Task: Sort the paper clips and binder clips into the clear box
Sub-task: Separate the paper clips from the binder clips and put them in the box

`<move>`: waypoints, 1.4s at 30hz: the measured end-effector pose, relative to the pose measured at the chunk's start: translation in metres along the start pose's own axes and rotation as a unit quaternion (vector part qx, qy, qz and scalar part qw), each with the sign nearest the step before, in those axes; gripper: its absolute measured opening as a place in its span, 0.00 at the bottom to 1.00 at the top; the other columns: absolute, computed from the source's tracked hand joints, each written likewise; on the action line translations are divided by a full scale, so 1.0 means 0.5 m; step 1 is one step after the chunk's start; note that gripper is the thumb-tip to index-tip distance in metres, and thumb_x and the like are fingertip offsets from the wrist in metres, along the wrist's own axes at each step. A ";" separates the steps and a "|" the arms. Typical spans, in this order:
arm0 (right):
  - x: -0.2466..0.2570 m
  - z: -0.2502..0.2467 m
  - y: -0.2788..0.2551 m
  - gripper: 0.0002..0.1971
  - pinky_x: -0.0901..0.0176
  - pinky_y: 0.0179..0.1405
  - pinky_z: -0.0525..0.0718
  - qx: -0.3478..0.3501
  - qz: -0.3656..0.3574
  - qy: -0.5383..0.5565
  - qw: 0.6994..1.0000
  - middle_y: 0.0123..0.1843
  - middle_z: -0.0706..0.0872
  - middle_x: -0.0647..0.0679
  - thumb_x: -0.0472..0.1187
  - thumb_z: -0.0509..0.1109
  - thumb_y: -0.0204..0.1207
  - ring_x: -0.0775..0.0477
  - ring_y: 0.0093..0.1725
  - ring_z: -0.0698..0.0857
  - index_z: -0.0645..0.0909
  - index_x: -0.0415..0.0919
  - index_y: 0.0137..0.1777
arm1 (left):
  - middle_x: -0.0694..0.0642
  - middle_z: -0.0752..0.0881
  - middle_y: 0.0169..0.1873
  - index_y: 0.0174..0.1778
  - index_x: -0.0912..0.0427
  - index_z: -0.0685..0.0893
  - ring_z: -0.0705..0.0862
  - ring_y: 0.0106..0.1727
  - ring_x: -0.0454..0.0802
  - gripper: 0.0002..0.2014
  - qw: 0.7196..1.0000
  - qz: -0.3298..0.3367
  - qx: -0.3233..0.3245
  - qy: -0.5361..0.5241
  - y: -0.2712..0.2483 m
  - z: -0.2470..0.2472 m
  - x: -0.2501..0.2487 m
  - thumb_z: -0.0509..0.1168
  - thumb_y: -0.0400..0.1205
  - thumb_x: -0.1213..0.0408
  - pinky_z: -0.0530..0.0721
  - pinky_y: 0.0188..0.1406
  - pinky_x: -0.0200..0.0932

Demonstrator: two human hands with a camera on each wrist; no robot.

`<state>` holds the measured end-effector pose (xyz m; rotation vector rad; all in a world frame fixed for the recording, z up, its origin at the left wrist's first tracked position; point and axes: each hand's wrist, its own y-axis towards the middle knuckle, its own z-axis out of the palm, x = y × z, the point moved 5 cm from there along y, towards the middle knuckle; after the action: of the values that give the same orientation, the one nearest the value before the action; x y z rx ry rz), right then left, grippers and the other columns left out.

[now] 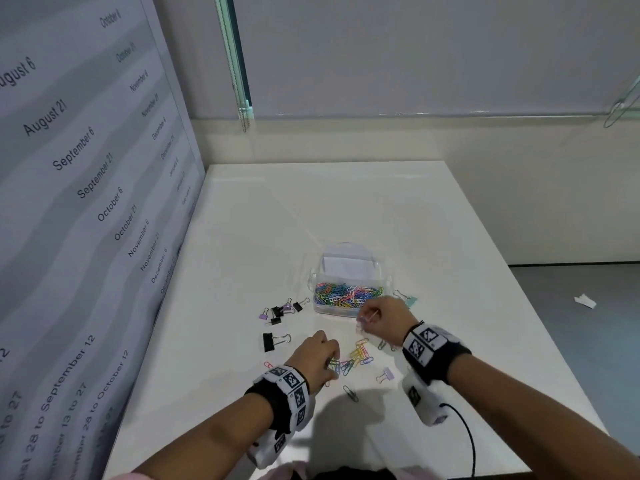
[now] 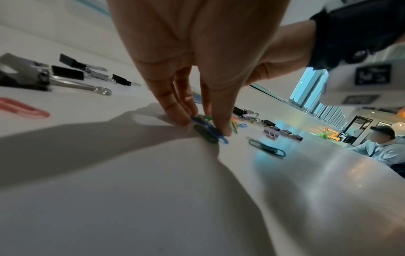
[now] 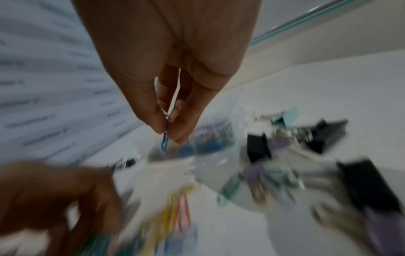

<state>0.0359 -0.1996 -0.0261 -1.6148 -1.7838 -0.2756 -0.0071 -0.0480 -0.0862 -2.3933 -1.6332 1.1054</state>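
The right wrist view is motion-blurred: binder clips point(image 3: 258, 147) smear together. The clear box point(image 3: 197, 138) there is perhaps only a haze.

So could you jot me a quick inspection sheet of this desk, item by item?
Surface: white table, glossy.
Job's things: clear box holds coloured paper clips; loose paper clips and black binder clips lie on the table.
Clutter: paper scrap on the floor.
Hands: left hand pinches clips on the table; right hand pinches a paper clip near the box.
Cables: black cable from the right wrist.
Surroundings: wall panel printed with dates; a second person seated in the left wrist view.
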 end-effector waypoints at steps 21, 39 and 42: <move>-0.036 0.138 -0.046 0.26 0.50 0.69 0.70 0.144 -0.092 -0.184 0.968 0.72 0.69 0.44 0.48 0.72 0.69 0.41 0.70 0.67 0.74 0.48 0.68 | 0.49 0.81 0.35 0.47 0.61 0.85 0.78 0.38 0.47 0.12 0.997 -0.031 -0.029 -0.059 0.014 -0.035 0.013 0.68 0.69 0.73 0.76 0.39 0.37; -0.014 0.064 -0.030 0.09 0.80 0.30 0.69 0.051 -0.017 -0.059 0.997 0.38 0.81 0.53 0.29 0.71 0.61 0.54 0.39 0.78 0.86 0.38 0.40 | 0.59 0.86 0.46 0.54 0.63 0.87 0.82 0.43 0.52 0.13 0.971 -0.033 -0.173 -0.165 0.079 -0.209 -0.041 0.61 0.78 0.76 0.77 0.43 0.34; 0.006 0.013 -0.004 0.07 0.74 0.32 0.73 0.000 -0.006 -0.022 1.000 0.34 0.81 0.54 0.29 0.73 0.63 0.59 0.34 0.77 0.86 0.41 0.38 | 0.62 0.86 0.56 0.60 0.64 0.84 0.84 0.57 0.58 0.16 0.969 -0.055 -0.163 -0.178 0.086 -0.200 -0.031 0.58 0.80 0.78 0.77 0.55 0.36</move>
<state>0.0321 -0.1940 -0.0285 -1.6212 -1.8279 -0.2476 0.0814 -0.0456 -0.0208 -2.3461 -2.1897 1.4099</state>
